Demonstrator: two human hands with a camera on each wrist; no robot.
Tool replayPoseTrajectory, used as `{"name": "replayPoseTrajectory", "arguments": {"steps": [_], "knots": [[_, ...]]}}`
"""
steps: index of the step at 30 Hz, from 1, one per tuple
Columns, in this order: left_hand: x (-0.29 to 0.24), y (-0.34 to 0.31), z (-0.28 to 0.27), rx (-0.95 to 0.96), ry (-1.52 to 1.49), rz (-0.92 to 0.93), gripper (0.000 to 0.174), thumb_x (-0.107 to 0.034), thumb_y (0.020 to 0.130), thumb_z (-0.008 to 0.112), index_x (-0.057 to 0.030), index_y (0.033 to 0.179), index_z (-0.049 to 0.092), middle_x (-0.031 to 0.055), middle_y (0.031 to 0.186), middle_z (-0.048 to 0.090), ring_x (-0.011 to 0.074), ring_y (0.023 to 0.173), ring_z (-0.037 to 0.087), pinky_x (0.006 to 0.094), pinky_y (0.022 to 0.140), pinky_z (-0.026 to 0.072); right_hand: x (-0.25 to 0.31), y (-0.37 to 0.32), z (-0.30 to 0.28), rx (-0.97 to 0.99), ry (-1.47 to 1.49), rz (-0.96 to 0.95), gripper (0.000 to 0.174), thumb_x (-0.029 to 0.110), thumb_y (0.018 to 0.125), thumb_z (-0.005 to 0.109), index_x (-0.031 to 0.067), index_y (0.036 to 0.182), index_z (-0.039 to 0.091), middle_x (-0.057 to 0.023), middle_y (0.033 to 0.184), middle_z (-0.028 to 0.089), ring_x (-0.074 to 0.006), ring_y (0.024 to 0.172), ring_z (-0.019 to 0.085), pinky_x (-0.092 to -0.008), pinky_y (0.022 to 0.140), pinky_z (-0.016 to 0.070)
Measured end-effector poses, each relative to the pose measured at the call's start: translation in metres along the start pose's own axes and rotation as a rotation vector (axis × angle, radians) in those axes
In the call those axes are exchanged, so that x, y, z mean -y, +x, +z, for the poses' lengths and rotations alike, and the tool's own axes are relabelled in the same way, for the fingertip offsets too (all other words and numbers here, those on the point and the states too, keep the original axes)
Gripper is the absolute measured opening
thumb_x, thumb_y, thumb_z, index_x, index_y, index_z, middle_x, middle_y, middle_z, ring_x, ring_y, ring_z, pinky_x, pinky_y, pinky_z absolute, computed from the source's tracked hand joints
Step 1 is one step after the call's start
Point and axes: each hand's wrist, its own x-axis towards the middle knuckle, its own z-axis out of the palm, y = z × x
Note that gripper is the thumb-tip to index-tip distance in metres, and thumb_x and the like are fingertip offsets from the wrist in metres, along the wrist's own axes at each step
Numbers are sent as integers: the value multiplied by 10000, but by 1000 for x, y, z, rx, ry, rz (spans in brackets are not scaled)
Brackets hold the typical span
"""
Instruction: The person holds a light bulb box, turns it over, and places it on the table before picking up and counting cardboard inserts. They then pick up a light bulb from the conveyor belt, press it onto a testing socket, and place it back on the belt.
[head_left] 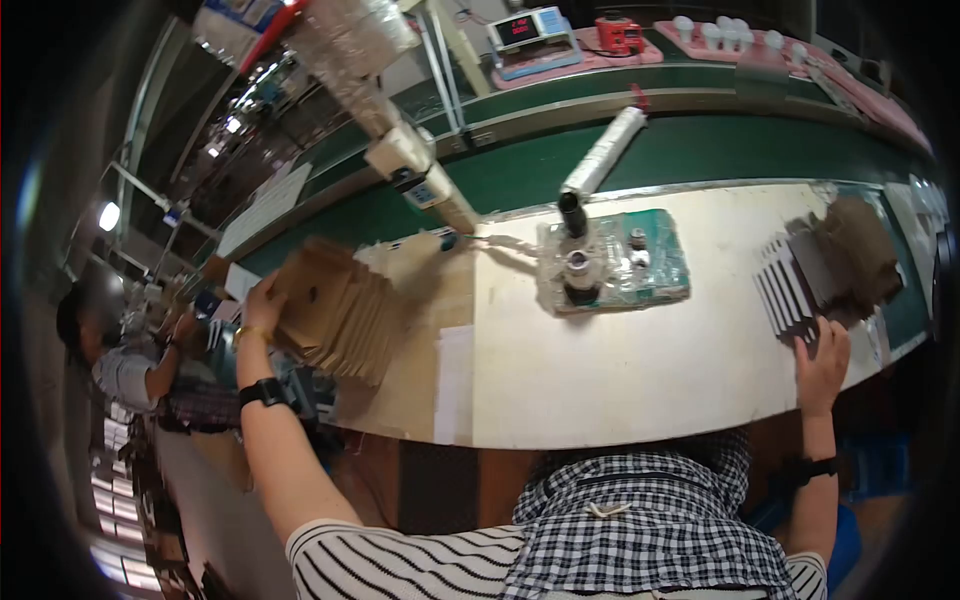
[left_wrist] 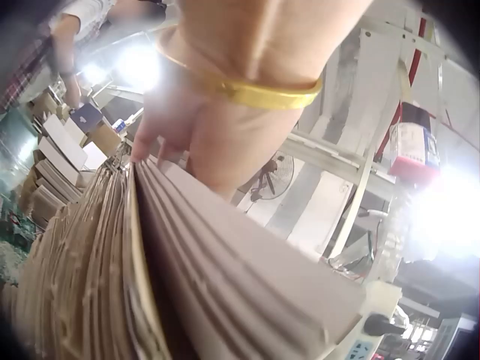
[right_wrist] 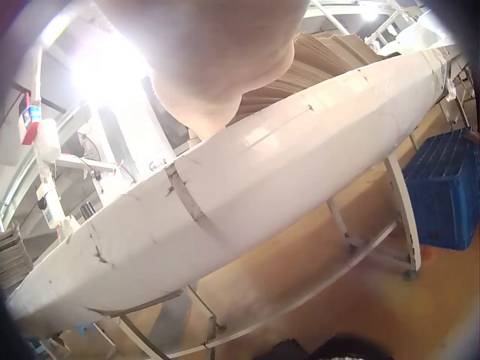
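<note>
At the table's left stands a leaning row of flat brown cardboard pieces (head_left: 335, 310). My left hand (head_left: 262, 305) grips the outer edge of several of them. In the left wrist view, fingertips (left_wrist: 142, 150) hook over the cardboard's top edges, where a bundle (left_wrist: 240, 255) fans away from the tightly packed rest. On the right lies a second group of brown cardboard pieces (head_left: 850, 260), with pale edges fanned out on its left side. My right hand (head_left: 825, 365) rests at its near edge, fingers extended toward it. The right wrist view hides most of those fingers.
A fixture on a green base (head_left: 660, 255), wrapped in clear film, stands mid-table below a hanging white tube (head_left: 605, 150). A white post (head_left: 420, 180) rises behind the left stack. A meter (head_left: 525, 30) and several bulbs (head_left: 730, 38) occupy the back shelf. Another person (head_left: 130, 370) works at left.
</note>
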Motion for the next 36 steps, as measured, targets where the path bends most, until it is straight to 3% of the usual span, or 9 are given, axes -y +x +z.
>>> {"name": "replayPoseTrajectory", "arguments": {"steps": [3, 4, 7, 12, 16, 19, 21, 31, 36], "knots": [[40, 13, 12, 21, -161, 67, 569, -54, 733, 616, -38, 1284, 479, 179, 1242, 546, 303, 1096, 563, 354, 921, 447, -2, 3, 0, -21, 12, 25, 448, 136, 695, 733, 46, 1096, 554, -150, 1074, 520, -327, 1044, 487, -411, 912, 393], [-22, -2, -9, 111, 231, -129, 558, -206, 844, 586, -88, 1355, 397, 125, 1244, 562, 283, 1111, 552, 363, 914, 446, 0, 8, -6, -3, 2, -3, 429, 132, 682, 739, 53, 1068, 568, -133, 1037, 529, -312, 1016, 498, -400, 892, 404], [88, 34, 6, -376, 303, 227, 465, -152, 890, 547, -84, 1338, 441, 141, 1318, 496, 290, 1190, 488, 364, 996, 378, -1, 16, -11, -106, 39, -29, 256, 84, 676, 707, 68, 916, 620, -94, 915, 509, -276, 863, 515, -374, 762, 428], [-147, -60, 6, -571, -311, 158, 321, -138, 994, 380, -11, 1268, 489, 117, 1212, 554, 200, 1101, 540, 297, 925, 424, -9, 24, -17, -155, 31, -24, 204, 88, 693, 685, 84, 891, 639, -40, 931, 525, -225, 879, 520, -354, 743, 429], [-279, -150, 68, -51, -953, 333, 340, -56, 852, 575, 81, 1159, 520, 134, 1026, 597, 164, 858, 564, 272, 749, 475, -1, 16, -26, 3, 49, -17, 329, 173, 672, 729, 66, 962, 614, -53, 1067, 515, -220, 981, 486, -338, 810, 402], [-326, -183, 129, 330, -857, 483, 313, -56, 890, 501, 40, 1186, 529, 97, 996, 589, 148, 848, 545, 261, 735, 470, -1, 11, -25, 106, 0, -98, 404, 225, 650, 743, 54, 988, 600, -65, 1155, 489, -213, 1035, 452, -325, 844, 370], [-337, -199, 183, 566, -1038, 327, 249, -62, 933, 470, 4, 1159, 551, 110, 1001, 598, 134, 827, 582, 249, 700, 502, -9, 11, -21, 148, -126, -253, 406, 241, 655, 723, 45, 988, 595, -73, 1188, 472, -204, 1053, 436, -319, 847, 354], [-362, -217, 240, 559, -1163, 193, 185, -15, 889, 488, 12, 1042, 589, 66, 876, 612, 75, 731, 554, 186, 612, 446, -21, 42, -17, -117, -261, -192, 99, 114, 759, 628, 43, 827, 636, -76, 1150, 517, -237, 1146, 442, -374, 902, 385], [-353, -214, 236, 594, -1069, 323, 299, -73, 916, 469, 18, 1194, 532, 90, 981, 586, 149, 836, 554, 262, 732, 475, -20, 48, -25, -308, 288, 124, 210, -30, 691, 632, 30, 890, 605, -158, 1239, 474, -365, 1178, 446, -429, 955, 382]]}}
